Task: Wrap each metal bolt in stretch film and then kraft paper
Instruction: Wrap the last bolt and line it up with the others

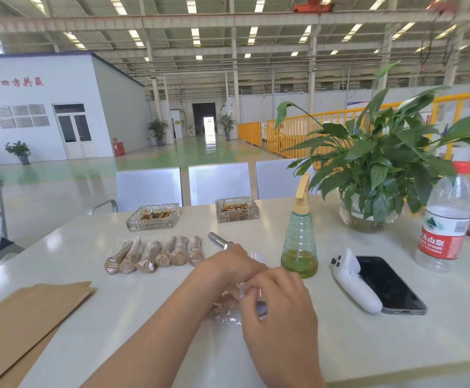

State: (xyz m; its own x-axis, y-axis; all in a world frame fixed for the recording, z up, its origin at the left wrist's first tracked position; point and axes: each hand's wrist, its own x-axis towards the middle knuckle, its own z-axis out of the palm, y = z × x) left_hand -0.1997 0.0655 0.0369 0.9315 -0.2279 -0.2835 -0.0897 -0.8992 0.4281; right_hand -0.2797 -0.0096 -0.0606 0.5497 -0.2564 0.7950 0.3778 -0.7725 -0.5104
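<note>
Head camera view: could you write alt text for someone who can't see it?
A person's left hand and right hand work clear stretch film around a brown bundle on a white table. Six wrapped bolts lie in a row beyond, one bare bolt beside them, kraft paper at left.

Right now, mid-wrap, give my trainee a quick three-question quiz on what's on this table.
1. True or false: the bare metal bolt lies just right of the row of wrapped bolts.
2. How many wrapped bolts are in that row? A) four B) six C) nine
3. Fill in: the kraft paper lies at the table's near ____ corner.

Note: the left hand and right hand are working clear stretch film around a bolt in front of the green spray bottle.

Key: 1 true; 2 B; 3 left.
</note>
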